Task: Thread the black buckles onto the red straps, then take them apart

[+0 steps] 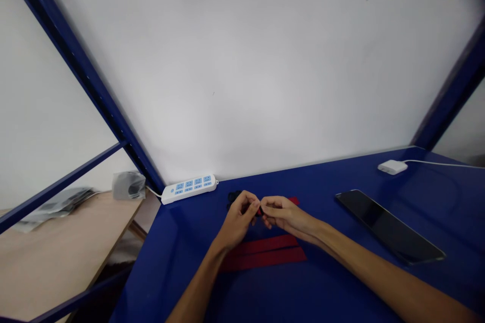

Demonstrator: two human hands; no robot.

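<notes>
My left hand (242, 212) and my right hand (282, 212) meet over the blue table, fingertips pinched together. Between them is a small dark and red piece (259, 211), mostly covered by the fingers, so its kind cannot be made out. Just behind my left hand lies a cluster of small black round items (233, 196). Flat red strips (265, 260) lie on the table below the hands. Another bit of red material (294, 201) shows behind my right hand.
A white power strip (189, 190) with blue sockets lies along the wall. To the right are a dark tablet-like slab (390, 224) and a white charger (393, 166) with its cable. A wooden table (56, 257) with plastic bags (129, 185) stands left, beyond a blue metal frame (76, 181).
</notes>
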